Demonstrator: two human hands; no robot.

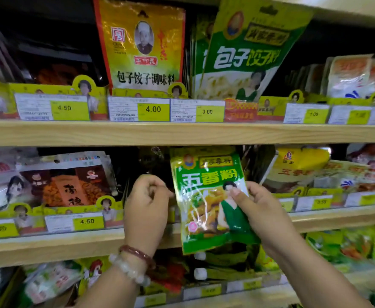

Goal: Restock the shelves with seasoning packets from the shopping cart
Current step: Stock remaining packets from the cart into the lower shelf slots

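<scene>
The green seasoning packet (206,196) we pinch upright under our right hand (264,210) thumb to slot it in, our left hand (147,205) fingers curled empty beside it

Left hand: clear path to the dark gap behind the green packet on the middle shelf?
Probably yes. The left hand hangs at the gap's mouth, holding nothing; the right hand holds the green packet just beside it, not across it.

The right hand's fingers (252,197) are hidden behind the green packet (206,203); far-right price tags (357,116) blur unreadable.
</scene>
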